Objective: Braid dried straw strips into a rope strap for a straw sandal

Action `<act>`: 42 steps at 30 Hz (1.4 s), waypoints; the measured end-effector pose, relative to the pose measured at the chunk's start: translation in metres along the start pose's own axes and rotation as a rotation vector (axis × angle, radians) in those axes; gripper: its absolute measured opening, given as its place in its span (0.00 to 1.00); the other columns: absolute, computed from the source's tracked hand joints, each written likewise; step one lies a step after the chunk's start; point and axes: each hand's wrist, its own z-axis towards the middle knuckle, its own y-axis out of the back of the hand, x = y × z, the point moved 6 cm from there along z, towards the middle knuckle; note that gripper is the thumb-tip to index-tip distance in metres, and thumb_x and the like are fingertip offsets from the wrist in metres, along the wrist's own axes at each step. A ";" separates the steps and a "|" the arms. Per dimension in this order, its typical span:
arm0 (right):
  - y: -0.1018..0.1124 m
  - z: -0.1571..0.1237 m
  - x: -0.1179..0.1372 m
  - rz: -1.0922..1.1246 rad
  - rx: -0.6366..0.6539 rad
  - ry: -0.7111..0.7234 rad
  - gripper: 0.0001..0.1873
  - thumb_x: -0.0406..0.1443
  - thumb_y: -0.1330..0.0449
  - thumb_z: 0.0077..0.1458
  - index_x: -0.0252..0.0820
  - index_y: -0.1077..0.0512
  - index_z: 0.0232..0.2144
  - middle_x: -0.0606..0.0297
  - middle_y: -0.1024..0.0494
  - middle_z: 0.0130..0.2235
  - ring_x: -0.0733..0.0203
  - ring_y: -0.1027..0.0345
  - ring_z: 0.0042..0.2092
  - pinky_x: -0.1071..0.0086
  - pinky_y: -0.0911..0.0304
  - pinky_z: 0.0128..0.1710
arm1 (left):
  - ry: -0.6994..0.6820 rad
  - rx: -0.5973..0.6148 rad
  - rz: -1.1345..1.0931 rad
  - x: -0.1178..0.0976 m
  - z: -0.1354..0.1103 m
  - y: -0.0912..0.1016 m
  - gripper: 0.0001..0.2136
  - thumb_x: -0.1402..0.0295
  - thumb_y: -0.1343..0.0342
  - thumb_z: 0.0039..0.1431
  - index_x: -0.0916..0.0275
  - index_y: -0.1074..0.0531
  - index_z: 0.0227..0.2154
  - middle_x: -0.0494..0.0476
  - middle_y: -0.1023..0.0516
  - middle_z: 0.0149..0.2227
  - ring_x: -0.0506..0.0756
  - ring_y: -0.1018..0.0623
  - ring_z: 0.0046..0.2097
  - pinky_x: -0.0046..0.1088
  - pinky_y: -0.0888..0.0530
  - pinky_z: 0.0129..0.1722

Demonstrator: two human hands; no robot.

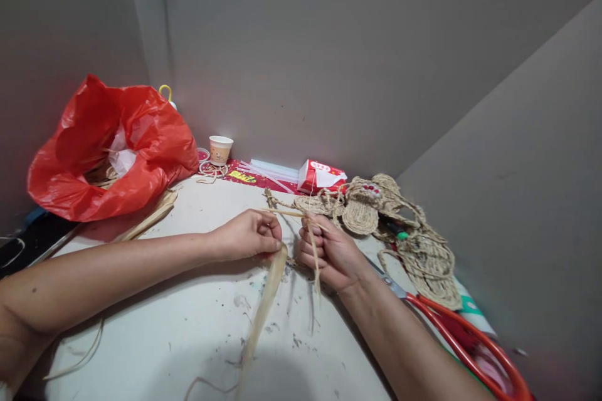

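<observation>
My left hand (247, 237) is closed in a pinch on the top of a wide, pale straw strip (267, 301), which hangs down towards me over the table. Close to its right, my right hand (332, 254) is closed around thin straw strands (315, 254); their loose ends stick out to the left and hang below the fingers. A bit of twisted cord shows between the hands, mostly hidden by my right fingers. Behind and to the right of that hand lie woven straw pieces (360, 216) with braided cord.
A red plastic bag (174, 147) with straw inside stands at the left. Along the back are a paper cup (221, 151) and a red tissue pack (320, 177). Red-handled scissors (439, 319) lie beside my right forearm. Grey walls enclose the white table (197, 319).
</observation>
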 end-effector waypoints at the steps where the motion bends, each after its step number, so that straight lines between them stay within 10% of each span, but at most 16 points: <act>1: 0.000 0.001 -0.001 0.001 -0.021 0.015 0.21 0.40 0.39 0.50 0.42 0.47 0.17 0.81 0.55 0.14 0.75 0.70 0.16 0.82 0.62 0.10 | -0.013 -0.027 -0.012 -0.002 -0.001 0.000 0.06 0.71 0.44 0.48 0.65 0.37 0.26 0.46 0.33 0.19 0.45 0.34 0.21 0.22 0.36 0.24; 25: 0.004 -0.006 0.002 -0.604 -0.539 0.584 0.19 0.42 0.49 0.55 0.43 0.44 0.15 0.74 0.40 0.14 0.68 0.49 0.18 0.73 0.51 0.18 | -0.250 -0.274 0.089 -0.013 -0.011 -0.019 0.07 0.74 0.46 0.48 0.63 0.40 0.21 0.44 0.40 0.21 0.45 0.39 0.25 0.21 0.39 0.26; 42: 0.000 -0.003 -0.005 -0.589 -0.468 0.545 0.17 0.39 0.46 0.51 0.43 0.43 0.14 0.74 0.41 0.14 0.69 0.52 0.18 0.73 0.54 0.17 | -0.148 -0.222 -0.172 -0.011 -0.010 -0.022 0.11 0.77 0.44 0.44 0.63 0.43 0.21 0.45 0.35 0.23 0.43 0.38 0.24 0.20 0.40 0.26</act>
